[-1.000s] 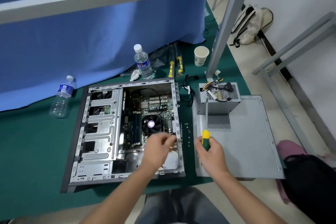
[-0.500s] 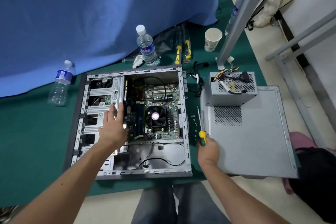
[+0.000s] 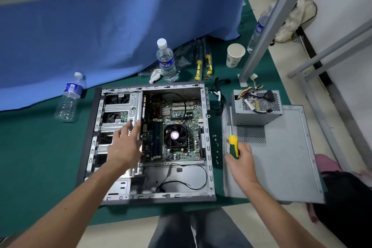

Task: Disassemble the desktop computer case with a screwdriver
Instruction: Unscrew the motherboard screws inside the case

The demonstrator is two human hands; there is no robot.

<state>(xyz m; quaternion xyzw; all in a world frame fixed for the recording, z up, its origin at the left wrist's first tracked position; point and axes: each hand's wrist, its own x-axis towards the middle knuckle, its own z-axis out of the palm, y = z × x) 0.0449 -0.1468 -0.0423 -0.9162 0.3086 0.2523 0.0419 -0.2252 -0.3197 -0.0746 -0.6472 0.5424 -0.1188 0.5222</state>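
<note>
**Lying Open on the Green Mat: Case Interior Exposed, Screwdriver in Right Hand**

The desktop computer case lies flat on its side on the green mat, its open face upward, directly ahead of the person. Inside, the motherboard occupies the right-centre portion, with the round CPU fan near its middle. The metal drive cage fills the left portion of the case. A black cable loops across the bare bay nearest the person.

The left hand reaches over the case at the boundary between drive cage and motherboard, fingers extended and slightly spread, gripping nothing. Whether the fingertips touch the cage cannot be told.

The right hand hovers just right of the case, fingers curled around the green-and-yellow screwdriver, yellow end uppermost. The shaft is not visible.

The removed side panel lies flat just beside the case on its right. The power supply unit sits on the far end of that panel, wires bundled on top.

Beyond the case stand a water bottle and a paper cup; two yellow-handled tools lie between them. A second bottle lies tilted to the far left, against the blue curtain.
</note>
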